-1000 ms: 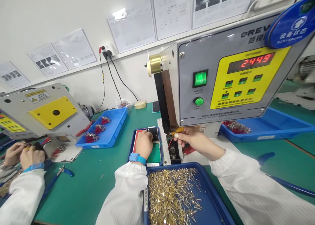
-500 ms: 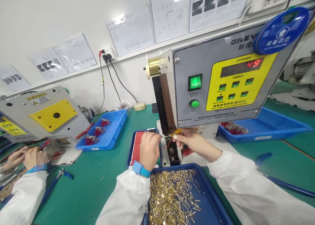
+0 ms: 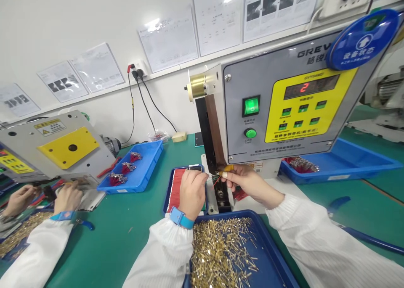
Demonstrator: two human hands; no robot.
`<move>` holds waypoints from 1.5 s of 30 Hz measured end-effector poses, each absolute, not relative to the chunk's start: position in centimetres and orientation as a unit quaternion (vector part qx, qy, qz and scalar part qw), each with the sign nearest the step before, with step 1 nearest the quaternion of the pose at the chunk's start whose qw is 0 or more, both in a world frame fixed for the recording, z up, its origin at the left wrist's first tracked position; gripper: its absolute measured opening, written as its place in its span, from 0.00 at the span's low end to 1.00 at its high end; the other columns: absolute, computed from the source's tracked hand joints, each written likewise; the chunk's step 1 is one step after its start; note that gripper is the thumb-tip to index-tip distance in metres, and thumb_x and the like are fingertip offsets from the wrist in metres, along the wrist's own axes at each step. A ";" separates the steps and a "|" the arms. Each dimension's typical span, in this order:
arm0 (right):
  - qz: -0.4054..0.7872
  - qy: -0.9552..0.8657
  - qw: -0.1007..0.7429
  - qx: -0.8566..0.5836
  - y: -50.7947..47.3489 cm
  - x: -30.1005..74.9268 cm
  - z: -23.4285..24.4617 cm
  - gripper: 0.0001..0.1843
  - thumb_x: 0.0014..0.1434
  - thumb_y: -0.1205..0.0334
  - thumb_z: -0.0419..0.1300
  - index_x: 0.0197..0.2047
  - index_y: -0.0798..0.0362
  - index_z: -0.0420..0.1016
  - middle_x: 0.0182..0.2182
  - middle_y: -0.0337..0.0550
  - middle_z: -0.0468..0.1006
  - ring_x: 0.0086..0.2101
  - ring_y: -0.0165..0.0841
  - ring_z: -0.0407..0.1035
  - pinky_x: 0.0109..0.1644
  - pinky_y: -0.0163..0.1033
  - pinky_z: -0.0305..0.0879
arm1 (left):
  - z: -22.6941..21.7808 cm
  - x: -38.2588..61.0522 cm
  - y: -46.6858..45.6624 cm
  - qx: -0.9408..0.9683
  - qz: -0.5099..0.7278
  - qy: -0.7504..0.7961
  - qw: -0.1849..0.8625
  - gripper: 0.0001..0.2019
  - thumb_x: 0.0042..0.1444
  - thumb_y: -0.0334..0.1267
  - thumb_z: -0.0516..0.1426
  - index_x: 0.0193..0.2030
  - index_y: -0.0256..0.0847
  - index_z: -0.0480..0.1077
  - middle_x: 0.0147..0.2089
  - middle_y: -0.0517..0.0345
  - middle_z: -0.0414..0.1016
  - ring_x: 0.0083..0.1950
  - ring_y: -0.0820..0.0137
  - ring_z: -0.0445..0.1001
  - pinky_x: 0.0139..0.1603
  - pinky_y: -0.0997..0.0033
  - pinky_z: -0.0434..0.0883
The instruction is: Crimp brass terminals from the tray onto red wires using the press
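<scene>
My left hand (image 3: 192,191), with a blue wrist strap (image 3: 181,217), is pinched closed on a thin metallic lead that runs toward the machine's crimping point (image 3: 217,174). From the right, my right hand (image 3: 246,180) is pinched closed at the same spot, something yellow-orange (image 3: 227,168) at its index fingertip. A thin red wire (image 3: 216,181) sticks out below its fingertips. The grey machine (image 3: 240,132) shows a red 2 on its display. Beneath my hands is a blue tray (image 3: 276,258) of gold-coloured parts with thin leads (image 3: 221,246).
Behind my left hand a small tray (image 3: 166,195) holds red wires. Blue bins (image 3: 148,170) with bundled red-wire pieces stand left and right. Blue-handled pliers (image 3: 372,236) lie at right. A co-worker's hands (image 3: 67,197) are at another machine (image 3: 63,149) on the left.
The machine's display has gone from 49 to 2. My hands have barely moved. The co-worker's hands have moved apart, the nearer one shifting right.
</scene>
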State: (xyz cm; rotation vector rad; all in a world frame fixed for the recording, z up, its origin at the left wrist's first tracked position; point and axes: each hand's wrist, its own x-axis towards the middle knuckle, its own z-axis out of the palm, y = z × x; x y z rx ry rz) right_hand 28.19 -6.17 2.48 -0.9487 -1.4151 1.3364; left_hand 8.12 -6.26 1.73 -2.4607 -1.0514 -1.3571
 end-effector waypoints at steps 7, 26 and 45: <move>0.540 -0.571 0.469 -0.404 -6.2 28.0 2.3 0.16 0.53 0.49 0.63 0.30 0.54 0.68 0.21 0.37 0.69 0.20 0.25 0.62 0.23 0.33 0.64 | 1.7 8.1 -6.2 -0.823 -0.446 -0.345 0.071 0.10 0.64 0.27 0.48 0.41 0.39 0.70 0.39 0.52 0.72 0.43 0.65 0.67 0.44 0.64 0.67; 0.521 -0.582 0.454 -0.429 -6.3 27.9 2.7 0.19 0.53 0.45 0.62 0.30 0.54 0.67 0.20 0.37 0.68 0.20 0.26 0.62 0.24 0.35 0.64 | 1.7 8.1 -6.3 -0.825 -0.441 -0.349 0.057 0.09 0.64 0.28 0.49 0.42 0.40 0.71 0.40 0.52 0.73 0.44 0.65 0.68 0.45 0.62 0.68; 0.513 -0.579 0.465 -0.431 -6.3 27.7 2.4 0.18 0.54 0.47 0.61 0.30 0.54 0.68 0.19 0.37 0.67 0.19 0.26 0.61 0.24 0.34 0.63 | 2.0 8.2 -6.5 -0.815 -0.454 -0.356 0.050 0.09 0.65 0.30 0.49 0.42 0.39 0.71 0.40 0.52 0.73 0.44 0.66 0.69 0.46 0.64 0.68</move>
